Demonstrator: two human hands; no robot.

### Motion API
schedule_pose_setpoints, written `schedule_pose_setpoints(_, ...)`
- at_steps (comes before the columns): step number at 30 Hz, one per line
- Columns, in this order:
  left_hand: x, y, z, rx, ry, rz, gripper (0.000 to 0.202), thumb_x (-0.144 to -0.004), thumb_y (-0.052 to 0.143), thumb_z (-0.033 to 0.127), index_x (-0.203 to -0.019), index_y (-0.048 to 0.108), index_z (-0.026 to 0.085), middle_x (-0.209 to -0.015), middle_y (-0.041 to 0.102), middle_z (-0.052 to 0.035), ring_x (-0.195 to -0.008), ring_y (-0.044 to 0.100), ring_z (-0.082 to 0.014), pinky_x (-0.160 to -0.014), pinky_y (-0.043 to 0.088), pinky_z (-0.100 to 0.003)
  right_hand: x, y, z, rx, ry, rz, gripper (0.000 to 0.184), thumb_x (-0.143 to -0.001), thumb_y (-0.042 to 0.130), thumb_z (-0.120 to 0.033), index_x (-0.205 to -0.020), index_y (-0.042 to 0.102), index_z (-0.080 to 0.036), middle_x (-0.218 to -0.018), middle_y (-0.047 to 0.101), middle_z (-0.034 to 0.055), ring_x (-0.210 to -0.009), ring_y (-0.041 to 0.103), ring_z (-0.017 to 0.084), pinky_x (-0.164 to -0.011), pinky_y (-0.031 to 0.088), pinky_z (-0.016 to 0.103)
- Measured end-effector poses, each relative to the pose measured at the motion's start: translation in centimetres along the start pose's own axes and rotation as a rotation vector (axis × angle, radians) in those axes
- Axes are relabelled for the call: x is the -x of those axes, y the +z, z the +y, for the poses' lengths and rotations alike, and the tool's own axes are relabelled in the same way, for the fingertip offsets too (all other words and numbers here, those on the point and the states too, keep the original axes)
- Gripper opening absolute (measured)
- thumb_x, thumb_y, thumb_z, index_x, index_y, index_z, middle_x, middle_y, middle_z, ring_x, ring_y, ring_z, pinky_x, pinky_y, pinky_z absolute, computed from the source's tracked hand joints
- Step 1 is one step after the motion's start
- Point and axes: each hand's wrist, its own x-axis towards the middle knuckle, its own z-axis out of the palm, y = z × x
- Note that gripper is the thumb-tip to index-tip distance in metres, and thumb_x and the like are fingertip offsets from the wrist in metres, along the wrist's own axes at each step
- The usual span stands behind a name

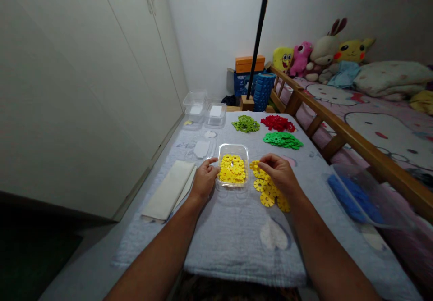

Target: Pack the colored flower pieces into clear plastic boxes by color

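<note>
A clear plastic container (232, 148) stands on the cloth-covered table, partly filled with yellow snowflake discs (232, 169). My left hand (204, 177) grips the container's left wall between thumb and fingers. Just right of the container, my right hand (280, 172) pinches a yellow snowflake disc (254, 165) at its fingertips. Under and beside that hand lies a loose pile of yellow discs (267, 198), partly hidden by the hand and wrist.
Piles of olive-green discs (246, 124), red discs (278, 123) and bright green discs (283, 140) lie farther back. Clear containers (215, 114) stand at back left. Folded cream cloth (169, 190) lies left; a container of blue pieces (355, 197) sits right, beside a wooden bed rail (338, 134).
</note>
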Motion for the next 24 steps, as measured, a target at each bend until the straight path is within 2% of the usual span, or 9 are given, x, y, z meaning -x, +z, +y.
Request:
schedule_pose_setpoints(7, -0.3, -0.2, -0.4, -0.039, 0.017, 0.005, 0.049, -0.069, 0.067, 0.035, -0.112, 0.061, 0.012, -0.051, 0.037, 0.0124, -0.045, 0.031, -0.0067, -0.046, 0.024, -0.019, 0.3, 3.6, -0.3, 0.317, -0.331, 0.105, 0.007, -0.084, 0.064, -0.025, -0.078, 0.067, -0.023, -0.08, 0.069, 0.0032, -0.081, 0.06, 0.021, -0.077, 0.046, 0.034)
schedule_pose_setpoints(12, -0.4, -0.2, -0.6, -0.047, 0.015, 0.004, 0.049, -0.07, 0.067, 0.035, -0.113, 0.061, 0.012, -0.051, 0.038, 0.0124, -0.044, 0.032, -0.0072, -0.045, 0.023, -0.02, 0.5, 4.3, 0.0, 0.488, -0.419, 0.013, 0.01, -0.085, 0.064, -0.022, -0.085, 0.074, -0.024, -0.085, 0.073, 0.0057, -0.088, 0.062, 0.024, -0.084, 0.044, 0.04)
schedule_pose_setpoints(15, -0.4, -0.2, -0.6, -0.055, 0.016, 0.005, 0.048, -0.07, 0.066, 0.034, -0.113, 0.061, 0.013, -0.051, 0.038, 0.0121, -0.044, 0.031, -0.0071, -0.045, 0.023, -0.02, 0.4, 3.0, 0.2, 0.495, -0.403, 0.034, 0.013, -0.088, 0.063, -0.027, -0.087, 0.075, -0.025, -0.087, 0.074, 0.0064, -0.091, 0.063, 0.025, -0.085, 0.045, 0.04)
schedule_pose_setpoints(20, -0.1, 0.0, -0.2, -0.037, 0.003, 0.007, 0.05, -0.069, 0.066, 0.034, -0.114, 0.06, 0.013, -0.051, 0.039, 0.0124, -0.043, 0.031, -0.007, -0.045, 0.023, -0.02, -0.6, -1.1, 1.0, 0.537, -0.289, 0.21, 0.017, -0.087, 0.061, -0.033, -0.087, 0.074, -0.023, -0.093, 0.075, 0.0072, -0.096, 0.063, 0.026, -0.09, 0.045, 0.041)
schedule_pose_setpoints(22, -0.1, 0.0, -0.1, -0.029, -0.002, 0.007, 0.051, -0.069, 0.066, 0.034, -0.114, 0.06, 0.012, -0.051, 0.038, 0.0127, -0.043, 0.03, -0.0068, -0.044, 0.023, -0.02, -1.1, -2.7, 1.6, 0.614, -0.221, 0.203, 0.018, -0.086, 0.06, -0.032, -0.088, 0.074, -0.023, -0.097, 0.075, 0.0075, -0.1, 0.062, 0.027, -0.093, 0.043, 0.042)
schedule_pose_setpoints(24, -0.1, 0.0, -0.1, -0.028, -0.002, 0.009, 0.051, -0.069, 0.067, 0.034, -0.114, 0.06, 0.012, -0.051, 0.039, 0.0127, -0.042, 0.03, -0.0065, -0.045, 0.022, -0.02, -1.4, -4.0, 2.1, 0.726, -0.146, 0.138, 0.017, -0.084, 0.061, -0.032, -0.089, 0.075, -0.023, -0.101, 0.074, 0.008, -0.102, 0.06, 0.028, -0.096, 0.04, 0.044)
